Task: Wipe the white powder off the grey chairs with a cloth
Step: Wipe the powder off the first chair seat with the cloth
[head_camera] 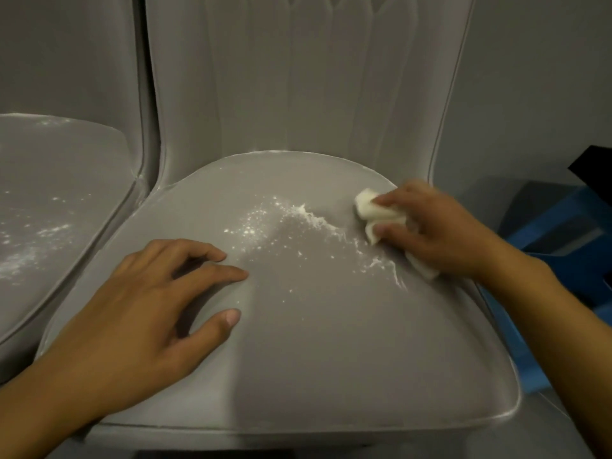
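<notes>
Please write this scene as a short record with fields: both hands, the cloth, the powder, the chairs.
near chair: grey, seat not yet clean
left chair: grey, seat also powdered
powder: white streak and specks mid-seat on the near chair
cloth: white, crumpled, right of the powder, touching the seat
left hand: rests on the near chair's seat, holds nothing
right hand: grips the cloth

A: Finish of chair seat?
B: Grey upholstery, smooth, faint sheen.
A: On it?
B: Fine matt powder; soft crumpled cloth. Right of it, blue object, plastic-looking.
</notes>
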A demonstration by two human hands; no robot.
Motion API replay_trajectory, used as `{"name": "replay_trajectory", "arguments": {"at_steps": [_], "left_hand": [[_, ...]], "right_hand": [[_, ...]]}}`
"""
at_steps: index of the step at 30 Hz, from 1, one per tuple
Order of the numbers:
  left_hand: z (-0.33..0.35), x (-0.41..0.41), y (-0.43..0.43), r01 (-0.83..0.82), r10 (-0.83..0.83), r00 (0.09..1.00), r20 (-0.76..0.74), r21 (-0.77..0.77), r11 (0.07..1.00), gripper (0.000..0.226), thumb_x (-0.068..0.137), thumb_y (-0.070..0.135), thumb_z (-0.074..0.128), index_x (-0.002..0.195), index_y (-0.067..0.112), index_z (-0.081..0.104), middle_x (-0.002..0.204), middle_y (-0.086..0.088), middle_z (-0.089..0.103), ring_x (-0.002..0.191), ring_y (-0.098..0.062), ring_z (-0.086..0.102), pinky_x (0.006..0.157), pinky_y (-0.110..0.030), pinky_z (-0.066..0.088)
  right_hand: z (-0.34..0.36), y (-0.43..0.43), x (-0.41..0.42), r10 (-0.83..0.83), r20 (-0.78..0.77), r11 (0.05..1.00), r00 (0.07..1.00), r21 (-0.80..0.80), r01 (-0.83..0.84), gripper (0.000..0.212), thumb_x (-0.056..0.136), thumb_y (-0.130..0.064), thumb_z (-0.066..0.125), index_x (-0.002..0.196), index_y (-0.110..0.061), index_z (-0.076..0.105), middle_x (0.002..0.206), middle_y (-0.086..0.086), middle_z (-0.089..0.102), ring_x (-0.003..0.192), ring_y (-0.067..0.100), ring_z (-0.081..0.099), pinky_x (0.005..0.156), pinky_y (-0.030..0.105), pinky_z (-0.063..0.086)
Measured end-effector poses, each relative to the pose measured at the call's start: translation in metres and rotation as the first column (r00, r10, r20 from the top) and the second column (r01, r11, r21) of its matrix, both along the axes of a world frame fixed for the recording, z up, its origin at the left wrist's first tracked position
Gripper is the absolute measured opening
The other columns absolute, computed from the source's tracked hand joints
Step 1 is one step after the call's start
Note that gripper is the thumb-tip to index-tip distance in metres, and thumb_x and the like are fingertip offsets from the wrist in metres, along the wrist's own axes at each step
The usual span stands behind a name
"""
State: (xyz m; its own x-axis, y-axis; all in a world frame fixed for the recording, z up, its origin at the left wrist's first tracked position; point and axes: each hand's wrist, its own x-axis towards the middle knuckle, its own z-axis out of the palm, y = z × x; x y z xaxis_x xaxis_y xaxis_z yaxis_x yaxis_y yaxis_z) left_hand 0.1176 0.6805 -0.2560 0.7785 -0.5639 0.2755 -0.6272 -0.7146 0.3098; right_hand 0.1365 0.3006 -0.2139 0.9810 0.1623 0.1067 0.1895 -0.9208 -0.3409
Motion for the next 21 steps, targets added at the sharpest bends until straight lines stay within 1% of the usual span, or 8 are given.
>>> {"name": "replay_trajectory", "arguments": {"at_steps": [2,3,9,12,14,15,18,21], "left_hand": [[-0.001,0.0,0.001,0.002,-0.002,1.0,0.004,0.001,1.0,0.046,0.092,0.068,0.045,0.131,0.048,0.058,0.131,0.021,0.051,0.121,-0.008,0.047,0.097,-0.041,0.044],[-0.001,0.0,0.001,0.0,0.0,1.0,0.006,-0.002,1.0,0.046,0.091,0.068,0.045,0.131,0.048,0.058,0.131,0.021,0.051,0.121,-0.008,0.047,0.097,-0.041,0.044],[0.001,-0.001,0.001,0.002,-0.002,1.0,-0.006,0.014,1.0,0.047,0.093,0.068,0.043,0.133,0.048,0.056,0.132,0.019,0.05,0.122,-0.008,0.047,0.098,-0.039,0.042],[0.001,-0.002,0.001,0.002,-0.002,1.0,-0.011,0.014,1.0,0.046,0.093,0.067,0.043,0.133,0.048,0.056,0.132,0.019,0.049,0.122,-0.01,0.047,0.098,-0.039,0.042],[0.001,-0.003,0.001,0.002,-0.001,1.0,-0.012,0.012,1.0,0.046,0.093,0.066,0.043,0.132,0.048,0.056,0.132,0.019,0.049,0.122,-0.01,0.047,0.097,-0.038,0.041],[0.001,-0.003,0.001,0.003,-0.003,1.0,-0.009,0.011,1.0,0.046,0.093,0.066,0.043,0.133,0.047,0.057,0.132,0.019,0.049,0.122,-0.01,0.047,0.097,-0.037,0.04],[0.002,-0.003,0.0,0.004,-0.004,1.0,-0.009,0.016,1.0,0.047,0.093,0.065,0.043,0.134,0.046,0.058,0.132,0.017,0.05,0.122,-0.01,0.047,0.097,-0.038,0.041],[0.003,-0.003,0.0,0.002,-0.002,1.0,-0.01,0.021,1.0,0.048,0.093,0.065,0.043,0.134,0.045,0.058,0.132,0.016,0.05,0.122,-0.01,0.047,0.097,-0.038,0.04]], "right_hand": [[-0.004,-0.008,0.006,-0.186,0.018,0.982,0.982,-0.04,0.187,0.049,0.089,-0.059,0.055,0.129,-0.032,0.058,0.119,-0.006,0.048,0.099,0.017,0.056,0.088,0.034,0.047],[-0.007,-0.006,0.003,-0.178,0.011,0.983,0.984,-0.035,0.179,0.047,0.09,-0.059,0.055,0.128,-0.033,0.059,0.118,-0.005,0.049,0.1,0.016,0.056,0.089,0.034,0.047],[0.0,0.029,-0.035,0.328,-0.085,0.939,0.941,0.135,-0.315,0.037,0.091,-0.058,0.061,0.121,-0.037,0.066,0.111,-0.013,0.055,0.104,0.007,0.058,0.087,0.013,0.042],[0.001,0.007,-0.014,0.046,0.082,0.998,0.996,0.042,-0.049,0.049,0.09,-0.063,0.053,0.128,-0.033,0.063,0.113,-0.012,0.053,0.097,0.007,0.056,0.084,0.017,0.043],[-0.002,0.0,-0.005,-0.159,0.034,0.983,0.987,-0.088,0.161,0.058,0.087,-0.065,0.049,0.133,-0.032,0.058,0.117,-0.008,0.05,0.096,0.012,0.054,0.086,0.03,0.048],[-0.004,0.003,-0.007,-0.149,0.013,0.98,0.989,-0.131,0.15,0.058,0.087,-0.066,0.047,0.133,-0.033,0.057,0.119,-0.008,0.05,0.096,0.013,0.054,0.086,0.035,0.05],[-0.008,0.03,-0.034,0.121,0.031,0.993,0.992,-0.002,-0.121,0.042,0.094,-0.062,0.05,0.125,-0.036,0.061,0.115,-0.013,0.051,0.096,0.006,0.056,0.086,0.035,0.051],[-0.007,0.045,-0.056,0.368,-0.039,0.921,0.929,0.15,-0.359,0.036,0.093,-0.056,0.06,0.124,-0.038,0.063,0.114,-0.016,0.052,0.102,0.009,0.058,0.084,0.025,0.049]]}}
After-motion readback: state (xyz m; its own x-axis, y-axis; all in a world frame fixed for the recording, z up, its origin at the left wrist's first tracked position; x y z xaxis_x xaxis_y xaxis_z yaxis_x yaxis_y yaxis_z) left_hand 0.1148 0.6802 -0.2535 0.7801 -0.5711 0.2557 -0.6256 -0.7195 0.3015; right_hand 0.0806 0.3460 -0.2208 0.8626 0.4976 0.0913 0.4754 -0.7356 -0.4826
